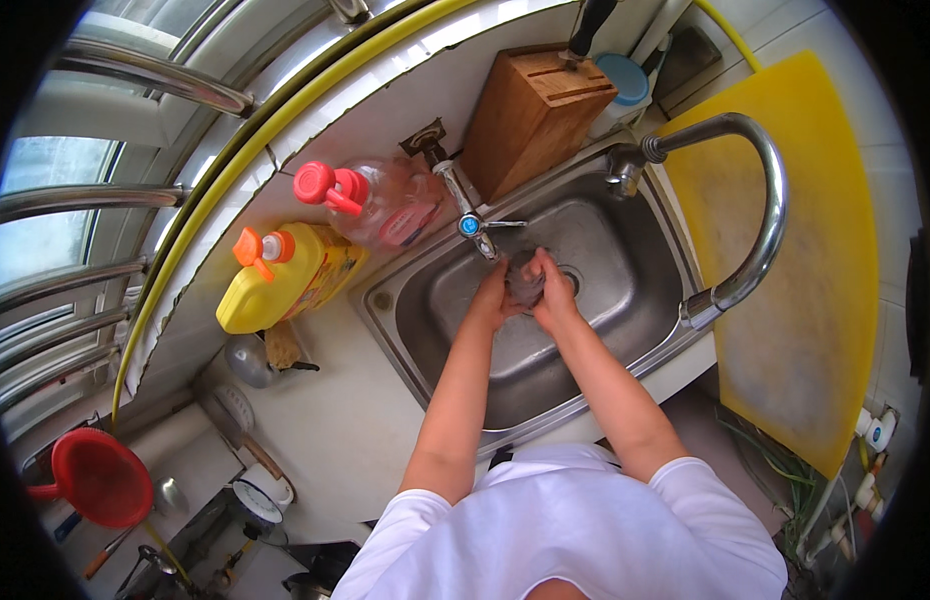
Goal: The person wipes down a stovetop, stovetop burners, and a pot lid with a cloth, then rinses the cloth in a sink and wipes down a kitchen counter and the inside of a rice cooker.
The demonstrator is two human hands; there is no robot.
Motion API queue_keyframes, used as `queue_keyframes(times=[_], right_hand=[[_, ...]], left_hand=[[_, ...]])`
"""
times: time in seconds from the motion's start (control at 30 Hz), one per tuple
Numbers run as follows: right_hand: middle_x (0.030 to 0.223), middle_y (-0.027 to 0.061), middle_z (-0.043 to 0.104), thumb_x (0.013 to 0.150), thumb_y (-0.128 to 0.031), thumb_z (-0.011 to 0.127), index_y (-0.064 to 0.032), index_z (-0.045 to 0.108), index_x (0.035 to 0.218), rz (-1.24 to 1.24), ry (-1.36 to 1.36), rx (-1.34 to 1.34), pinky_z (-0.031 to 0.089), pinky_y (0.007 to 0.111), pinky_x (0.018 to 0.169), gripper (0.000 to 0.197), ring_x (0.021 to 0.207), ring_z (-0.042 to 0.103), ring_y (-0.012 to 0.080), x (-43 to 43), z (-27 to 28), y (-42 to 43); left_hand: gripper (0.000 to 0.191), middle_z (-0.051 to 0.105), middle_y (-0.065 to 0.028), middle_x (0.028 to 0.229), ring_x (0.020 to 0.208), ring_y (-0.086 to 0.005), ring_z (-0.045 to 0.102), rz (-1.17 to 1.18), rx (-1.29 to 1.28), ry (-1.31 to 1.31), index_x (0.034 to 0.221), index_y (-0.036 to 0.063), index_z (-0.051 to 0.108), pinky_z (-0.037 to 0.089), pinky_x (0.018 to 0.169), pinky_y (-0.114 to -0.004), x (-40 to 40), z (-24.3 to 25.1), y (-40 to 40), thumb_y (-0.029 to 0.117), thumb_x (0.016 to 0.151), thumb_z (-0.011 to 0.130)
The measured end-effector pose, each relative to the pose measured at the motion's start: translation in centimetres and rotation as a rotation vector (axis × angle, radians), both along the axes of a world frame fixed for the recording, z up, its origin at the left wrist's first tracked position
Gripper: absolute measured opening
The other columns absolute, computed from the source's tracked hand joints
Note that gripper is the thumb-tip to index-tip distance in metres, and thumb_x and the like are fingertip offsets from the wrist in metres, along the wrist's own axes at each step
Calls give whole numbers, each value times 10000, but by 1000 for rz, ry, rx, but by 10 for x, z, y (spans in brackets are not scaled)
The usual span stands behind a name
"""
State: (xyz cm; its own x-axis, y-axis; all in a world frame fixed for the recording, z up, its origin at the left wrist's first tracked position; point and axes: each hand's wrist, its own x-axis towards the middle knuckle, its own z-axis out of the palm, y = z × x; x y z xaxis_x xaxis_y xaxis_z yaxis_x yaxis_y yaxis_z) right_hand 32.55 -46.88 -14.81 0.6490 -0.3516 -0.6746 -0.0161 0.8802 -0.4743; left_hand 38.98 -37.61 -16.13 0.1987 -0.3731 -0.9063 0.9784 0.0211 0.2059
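Note:
My left hand (495,292) and my right hand (556,291) cup a small, rounded, dark grey object (525,281) between them. Blur and my fingers hide parts of it, so I cannot tell exactly what it is. Both hands are over the stainless steel sink (622,255), left of its middle. Just above my left fingertips is the spout of a small chrome tap (486,246) with a blue cap and a lever. The sink drain (571,282) shows partly beside my right hand.
A wooden knife block (536,120) stands behind the sink, near a gooseneck faucet (772,202) and a yellow cutting board (802,262). Left are a clear pink-capped bottle (390,199), a yellow detergent bottle (285,281) and a sponge (282,345). A red strainer (103,478) sits lower left.

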Motion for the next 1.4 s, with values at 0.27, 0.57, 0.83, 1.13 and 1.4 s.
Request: queue_keyframes(times=[0.27, 0.57, 0.83, 1.13, 1.4], right_hand=[[1081, 90, 617, 948, -392, 475, -47, 582, 1153, 482, 271, -576, 476, 329, 795, 415, 921, 608, 219, -40, -51, -22], [839, 61, 585, 919, -474, 513, -79, 531, 1104, 187, 185, 236, 487, 351, 652, 436, 754, 582, 211, 12, -77, -3], [853, 24, 574, 919, -323, 537, -119, 600, 995, -65, 209, 183, 464, 289, 626, 226, 732, 556, 163, 14, -38, 4], [1086, 71, 596, 862, -219, 593, -109, 552, 1215, 660, 400, -873, 485, 319, 762, 372, 912, 610, 212, -36, -30, -76], [1010, 138, 617, 782, -140, 651, -71, 615, 1130, 471, 21, -1273, 493, 346, 789, 357, 884, 637, 256, 17, 125, -51]], left_hand=[[268, 612, -77, 1017, 840, -161, 587, -211, 106, -904, 1111, 13, 565, 483, 735, -307, -18, -14, 9, 130, 871, 585], [357, 574, -110, 582, 508, -251, 554, -467, 373, -1326, 672, 18, 609, 430, 533, -341, -63, 58, -15, 334, 838, 631], [259, 659, -102, 748, 678, -267, 631, -396, 634, -1082, 814, 68, 650, 448, 598, -419, 12, -8, -4, 317, 863, 598], [340, 633, -25, 985, 911, -190, 595, 180, -59, -216, 1102, 160, 555, 447, 781, -475, 29, -20, -2, 8, 803, 606], [263, 597, -78, 1027, 964, -213, 596, 216, 27, -242, 1018, 60, 538, 496, 871, -436, 34, -8, -3, -52, 790, 606]])
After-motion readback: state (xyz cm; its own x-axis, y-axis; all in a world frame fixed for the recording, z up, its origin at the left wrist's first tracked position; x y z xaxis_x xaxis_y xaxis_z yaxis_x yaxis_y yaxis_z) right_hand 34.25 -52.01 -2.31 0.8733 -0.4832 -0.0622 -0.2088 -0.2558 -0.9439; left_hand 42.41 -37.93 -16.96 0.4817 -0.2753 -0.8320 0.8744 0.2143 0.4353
